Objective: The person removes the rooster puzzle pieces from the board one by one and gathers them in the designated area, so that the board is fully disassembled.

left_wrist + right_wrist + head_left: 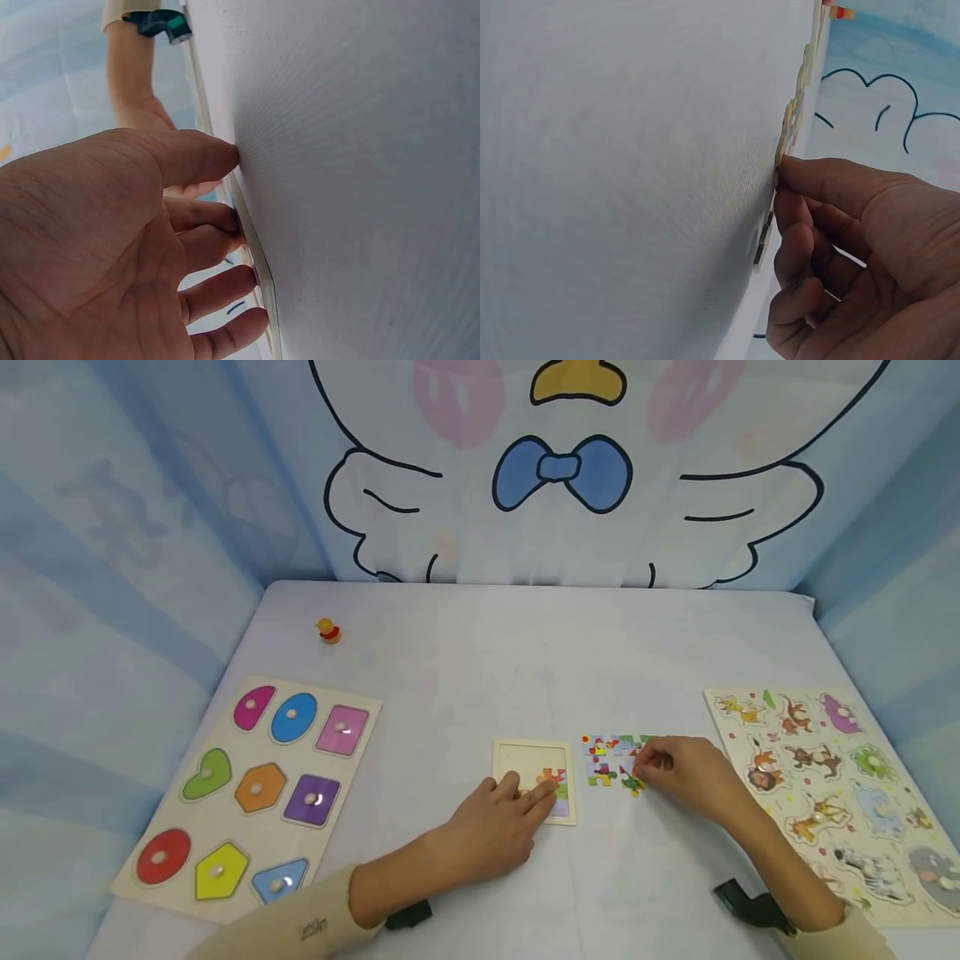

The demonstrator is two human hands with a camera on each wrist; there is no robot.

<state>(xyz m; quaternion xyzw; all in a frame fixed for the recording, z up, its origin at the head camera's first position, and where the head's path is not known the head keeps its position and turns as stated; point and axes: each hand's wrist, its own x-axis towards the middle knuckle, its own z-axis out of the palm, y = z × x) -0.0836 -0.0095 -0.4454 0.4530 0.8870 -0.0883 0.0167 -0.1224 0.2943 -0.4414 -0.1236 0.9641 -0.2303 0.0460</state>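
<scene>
In the head view a small wooden jigsaw tray (534, 746) lies at the middle of the table, with a few colourful pieces (561, 807) at its right side. My left hand (491, 827) rests over the tray, its fingertips touching it and partly hiding what lies inside. To the right of the tray several loose jigsaw pieces (601, 774) lie in rows. My right hand (686, 774) is at their right edge, thumb and forefinger pinching a jigsaw piece mostly hidden by the fingers. The right wrist view shows the thumb (825, 178) low against the piece edges.
A wooden shape board (247, 760) with knobbed coloured shapes lies at left. An animal puzzle board (765, 810) lies at right, beneath or beside my right forearm. A small yellow and red figure (328, 631) stands at the back left. A curtain (555, 543) hangs behind the table.
</scene>
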